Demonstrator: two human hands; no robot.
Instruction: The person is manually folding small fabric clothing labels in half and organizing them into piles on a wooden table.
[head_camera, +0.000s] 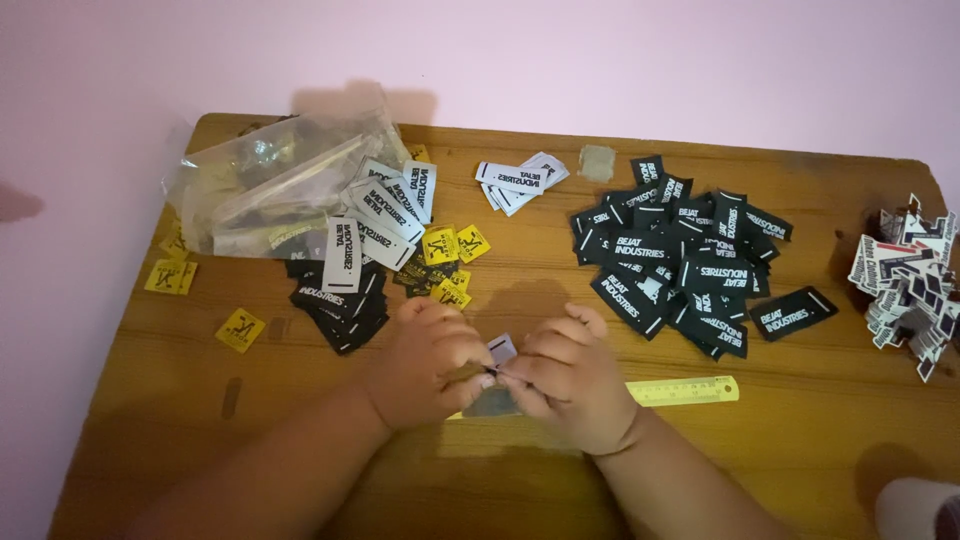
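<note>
My left hand (425, 362) and right hand (570, 375) pinch 1 small grey label (500, 350) at table (800, 440) centre; black label heap (685, 265) at 2 o'clock, mixed pile (350, 260) at 10 o'clock, apparently handled

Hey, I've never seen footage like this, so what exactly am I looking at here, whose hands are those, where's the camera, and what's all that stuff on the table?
There is no machine: these are a person's two bare hands, filmed by one camera worn on their head and looking down. The left hand and right hand meet in the middle and together pinch a small grey label. They work over a wooden table. A yellow ruler lies just right of the hands. Behind them are a pile of black labels, a few white labels, small yellow tags and a clear plastic bag. More printed labels sit at the right edge.
</note>
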